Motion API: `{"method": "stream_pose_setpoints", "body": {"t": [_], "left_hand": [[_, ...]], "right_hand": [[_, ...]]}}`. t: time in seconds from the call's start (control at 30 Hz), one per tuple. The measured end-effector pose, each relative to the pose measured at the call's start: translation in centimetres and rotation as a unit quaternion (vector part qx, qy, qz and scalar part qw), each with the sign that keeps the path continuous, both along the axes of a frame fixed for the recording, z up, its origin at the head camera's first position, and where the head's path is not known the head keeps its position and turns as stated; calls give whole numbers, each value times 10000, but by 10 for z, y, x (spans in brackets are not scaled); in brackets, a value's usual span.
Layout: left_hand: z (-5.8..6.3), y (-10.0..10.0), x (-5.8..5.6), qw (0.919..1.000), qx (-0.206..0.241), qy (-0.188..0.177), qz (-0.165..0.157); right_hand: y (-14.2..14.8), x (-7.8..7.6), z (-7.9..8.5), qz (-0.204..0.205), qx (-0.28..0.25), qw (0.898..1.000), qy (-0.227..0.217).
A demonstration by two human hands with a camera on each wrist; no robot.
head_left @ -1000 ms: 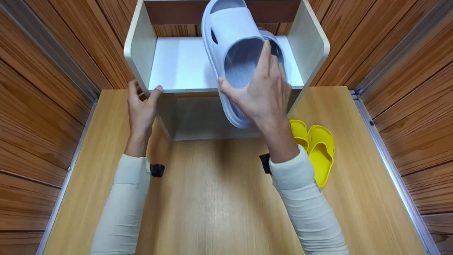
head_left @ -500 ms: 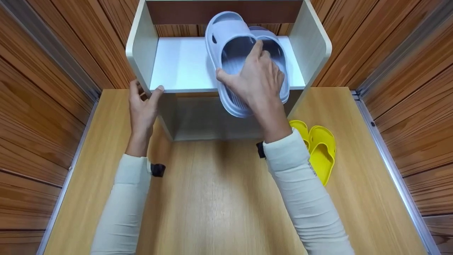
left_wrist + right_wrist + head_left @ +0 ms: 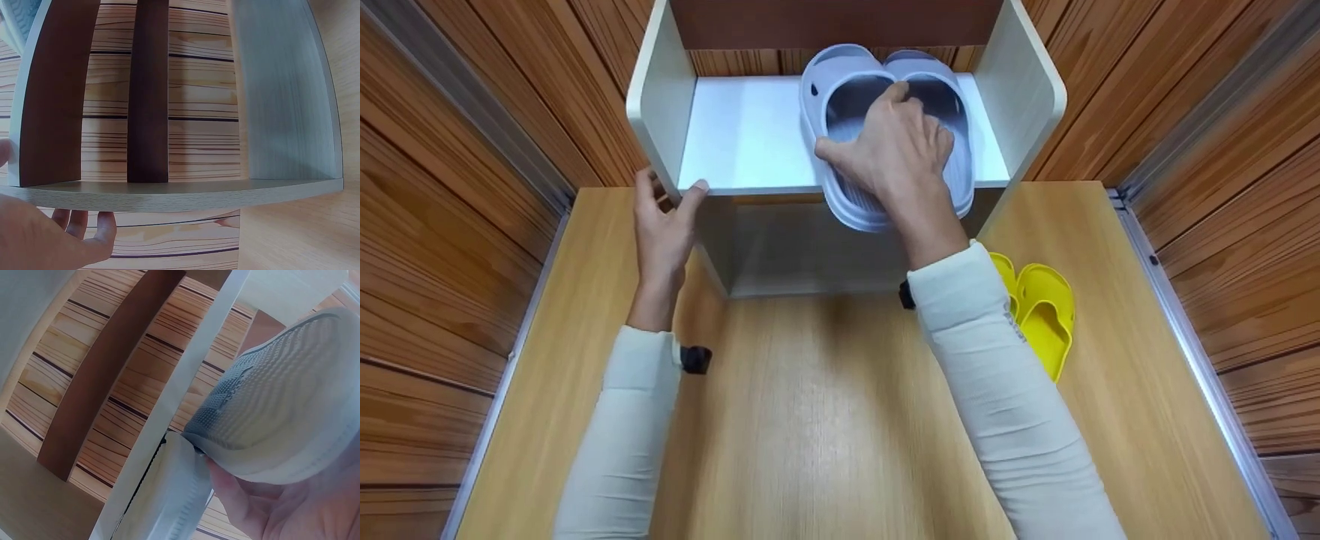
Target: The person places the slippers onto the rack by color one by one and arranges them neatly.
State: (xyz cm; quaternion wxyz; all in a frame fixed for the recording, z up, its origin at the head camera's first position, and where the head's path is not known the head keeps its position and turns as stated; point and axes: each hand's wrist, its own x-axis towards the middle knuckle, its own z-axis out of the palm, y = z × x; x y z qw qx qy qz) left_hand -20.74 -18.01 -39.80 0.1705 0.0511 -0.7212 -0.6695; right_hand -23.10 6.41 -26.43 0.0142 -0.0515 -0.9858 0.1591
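One lilac slipper (image 3: 844,64) is in R hand's (image 3: 904,142) grip, heel past the front edge of the shelf (image 3: 750,127); its mate (image 3: 956,150) is just beside, heel overhanging too. Wide strip of bare shelf L of them, only a narrow one R, by the R side panel (image 3: 1020,97). L hand (image 3: 664,232) grips the L side panel (image 3: 660,97). R-wrist cam alone shows the held slipper's textured sole (image 3: 287,394); head cam alone, yellow shoes (image 3: 1046,322).
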Motion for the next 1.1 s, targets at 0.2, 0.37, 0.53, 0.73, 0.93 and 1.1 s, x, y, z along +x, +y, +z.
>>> {"method": "stream_pose_setpoints", "body": {"t": [0.2, 0.37, 0.53, 0.73, 0.93, 1.1], "left_hand": [[3, -1, 0, 10000, -7, -91, 32], [3, 0, -1, 10000, -6, -39, 26], [3, 1, 0, 10000, 64, -1, -4], [3, 1, 0, 10000, 68, -33, 22], [3, 1, 1, 10000, 25, -41, -14], [1, 1, 0, 10000, 30, 30, -30]], "right_hand": [[-4, -5, 0, 20, 58, 10000, -33], [-5, -5, -3, 75, 170, 9998, -78], [-4, -6, -5, 77, 264, 9996, -10], [-4, -10, -6, 59, 354, 9993, 80], [-5, -15, -11, -67, 322, 9994, 129], [-6, -17, -18, -145, 305, 9991, 263]]}}
